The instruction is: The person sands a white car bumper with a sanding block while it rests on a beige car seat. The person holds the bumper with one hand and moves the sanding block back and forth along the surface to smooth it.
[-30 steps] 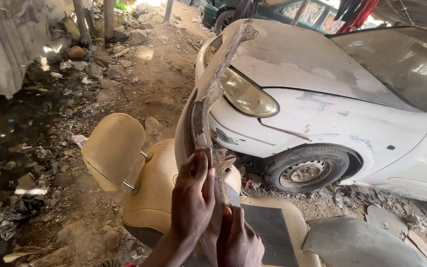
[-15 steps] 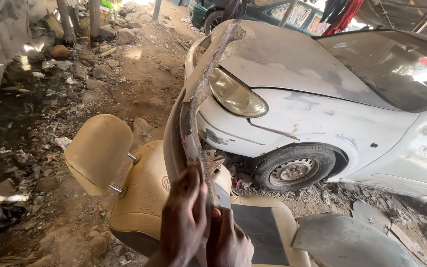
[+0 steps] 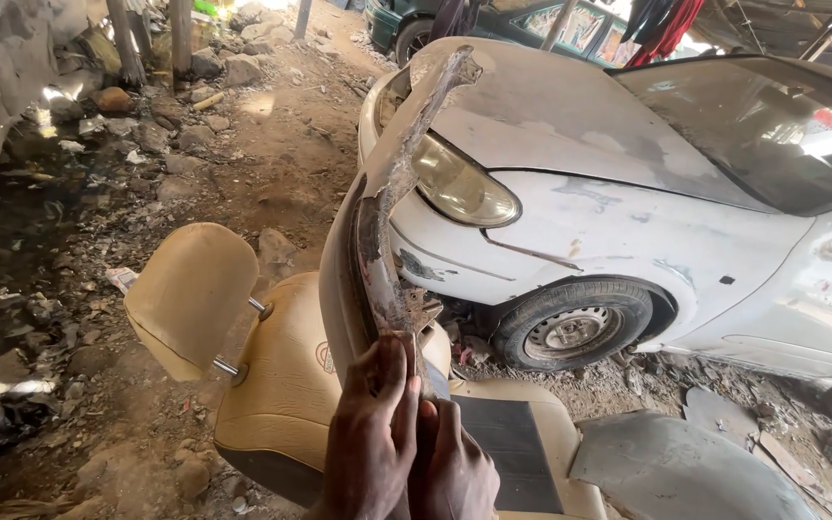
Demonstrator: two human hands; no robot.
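Two bare hands, seemingly no sleeves

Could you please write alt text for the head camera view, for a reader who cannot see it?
Both hands, left hand and right hand, grip the lower end of a long, curved, battered car body panel held upright. Under it a tan car seat lies on the dirt ground, beside a dusty white car.

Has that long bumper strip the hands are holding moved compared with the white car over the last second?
No. The bumper strip keeps its top end by the white car headlight; only the camera shifted slightly.
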